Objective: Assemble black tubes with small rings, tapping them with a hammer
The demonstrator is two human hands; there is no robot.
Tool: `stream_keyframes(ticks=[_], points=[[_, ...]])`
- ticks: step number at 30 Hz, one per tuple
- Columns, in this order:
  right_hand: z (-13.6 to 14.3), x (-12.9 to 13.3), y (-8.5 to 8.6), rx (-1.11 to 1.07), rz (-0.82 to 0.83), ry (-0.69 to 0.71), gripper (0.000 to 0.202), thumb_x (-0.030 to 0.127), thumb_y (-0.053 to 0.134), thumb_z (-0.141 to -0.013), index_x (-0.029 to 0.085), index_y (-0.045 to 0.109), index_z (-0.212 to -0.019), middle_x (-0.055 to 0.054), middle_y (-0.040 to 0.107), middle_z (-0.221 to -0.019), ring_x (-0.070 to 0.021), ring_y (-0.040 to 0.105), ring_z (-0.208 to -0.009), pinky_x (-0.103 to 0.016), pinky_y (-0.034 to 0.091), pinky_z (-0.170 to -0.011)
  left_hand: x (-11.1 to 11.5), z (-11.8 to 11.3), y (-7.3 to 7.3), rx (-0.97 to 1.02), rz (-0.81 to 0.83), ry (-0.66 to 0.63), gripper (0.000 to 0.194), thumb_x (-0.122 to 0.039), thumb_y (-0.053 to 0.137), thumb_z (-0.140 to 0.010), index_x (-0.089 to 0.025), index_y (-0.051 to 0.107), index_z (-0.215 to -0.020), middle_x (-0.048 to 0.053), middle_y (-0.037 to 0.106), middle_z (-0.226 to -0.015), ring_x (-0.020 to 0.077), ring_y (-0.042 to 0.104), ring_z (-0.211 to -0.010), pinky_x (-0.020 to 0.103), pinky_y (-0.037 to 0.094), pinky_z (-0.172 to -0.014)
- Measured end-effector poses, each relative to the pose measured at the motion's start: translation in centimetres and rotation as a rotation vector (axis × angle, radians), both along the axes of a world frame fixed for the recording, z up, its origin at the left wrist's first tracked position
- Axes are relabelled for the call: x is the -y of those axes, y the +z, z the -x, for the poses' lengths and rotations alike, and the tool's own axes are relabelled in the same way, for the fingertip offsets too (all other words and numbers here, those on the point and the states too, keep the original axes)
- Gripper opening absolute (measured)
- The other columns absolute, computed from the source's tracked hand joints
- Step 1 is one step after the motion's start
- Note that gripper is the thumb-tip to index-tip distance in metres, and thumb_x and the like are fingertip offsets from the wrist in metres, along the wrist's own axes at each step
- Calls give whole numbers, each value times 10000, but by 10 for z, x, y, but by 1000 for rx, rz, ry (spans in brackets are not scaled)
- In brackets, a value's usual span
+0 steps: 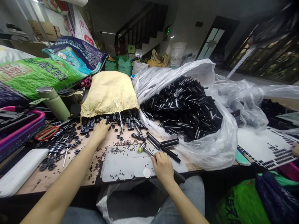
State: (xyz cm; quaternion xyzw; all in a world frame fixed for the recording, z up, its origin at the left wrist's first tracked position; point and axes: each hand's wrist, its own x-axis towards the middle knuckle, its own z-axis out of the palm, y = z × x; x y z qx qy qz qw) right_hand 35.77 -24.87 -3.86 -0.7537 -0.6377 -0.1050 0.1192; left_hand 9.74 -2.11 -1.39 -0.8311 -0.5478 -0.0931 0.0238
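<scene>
Dim light covers a staircase (pixel 140 28) and a doorway (pixel 211 40) at the back of the room, with stuffed sacks (pixel 125 65) standing in front of the stairs. Looking through the head camera from my distant seat, I see a wooden table (pixel 46 177) strewn with small black beads and washers. A green thermos (pixel 54 104), red-handled scissors (pixel 48 133) and a pink-rimmed basket (pixel 37 116) sit on its left side.

I find the mallet (pixel 142 147) at the near middle, over a pale mat (pixel 126 165). Its long axis runs diagonally: the yellow-green-tipped head points up and left, and the black grip slants down and right past the table edge. My right hand (pixel 162 165) is closed over the handle.

My left hand (pixel 101 130) reaches to the studded black rods (pixel 87 126) at the mouth of a yellow sack (pixel 109 90); I cannot tell whether its fingers grip one. Plain black tubes (pixel 170 142) lie beside the mallet, and more fill a clear plastic bag (pixel 224 137). At far right, another person's hand (pixel 295 150) is by a white sheet (pixel 254 143).
</scene>
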Motion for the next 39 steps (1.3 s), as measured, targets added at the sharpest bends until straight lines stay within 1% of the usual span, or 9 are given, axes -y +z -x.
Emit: stream_keyframes(ticks=[6,9,13,17,20,22,25,27,39], points=[[-8,-19,17,-57,31,-20,175,229,388,-872,177,542,-939,-65,583,-903,-202,471,-870,-307,319,-734,28,-16,9,237,-45,-170,347,-60,300,-807,-117,527,-1063,162,504,-1189,256,384,-1174,441,303,-944],[-15,-39,28,-67,117,-46,180,120,413,-823,155,590,-826,-87,611,-814,-223,484,-890,-330,306,-751,60,-33,18,531,170,-160,318,-228,320,-858,-118,486,-1106,144,592,-963,237,560,-876,372,450,-727],[-19,-54,46,-132,153,11,201,114,451,-788,163,627,-873,-79,632,-837,-201,513,-889,-322,317,-788,109,-54,30,843,505,-147,407,-423,305,-859,-148,452,-1120,42,571,-698,183,543,-615,312,447,-550],[-8,-46,71,-334,292,377,208,205,500,-790,242,623,-954,-5,636,-892,-157,535,-869,-266,371,-773,139,-68,39,884,466,-272,337,-395,474,-784,-170,539,-1026,62,594,-847,187,548,-739,313,437,-659],[5,-40,84,-504,404,679,168,180,516,-780,223,643,-880,0,634,-824,-150,545,-833,-262,400,-768,145,-73,37,813,584,-466,160,-311,572,-708,-163,615,-750,35,606,-727,164,541,-677,265,417,-638],[15,-39,84,-536,269,616,240,236,553,-763,204,599,-996,-37,604,-963,-176,518,-950,-303,394,-841,146,-75,31,916,732,-369,157,-304,585,-688,-153,586,-649,6,571,-592,127,512,-557,225,396,-540],[30,-36,75,-497,55,490,815,422,703,-582,184,353,-1279,-115,370,-1299,-261,328,-1197,-409,302,-978,149,-75,22,1178,923,-24,214,-349,618,-651,-155,536,-691,-50,479,-466,74,396,-379,183,304,-374],[40,-32,67,-445,46,505,1025,436,748,-490,189,231,-1339,-120,316,-1335,-277,280,-1228,-431,269,-1007,152,-76,18,1276,1013,70,260,-369,645,-625,-158,509,-695,-79,417,-410,53,327,-328,166,251,-328],[58,-16,34,-541,59,335,1026,388,737,-507,122,196,-1338,-160,328,-1317,-285,277,-1238,-444,269,-1024,158,-73,14,1552,1057,125,360,-471,603,-666,-168,467,-805,-80,446,-502,29,343,-339,132,241,-307]])
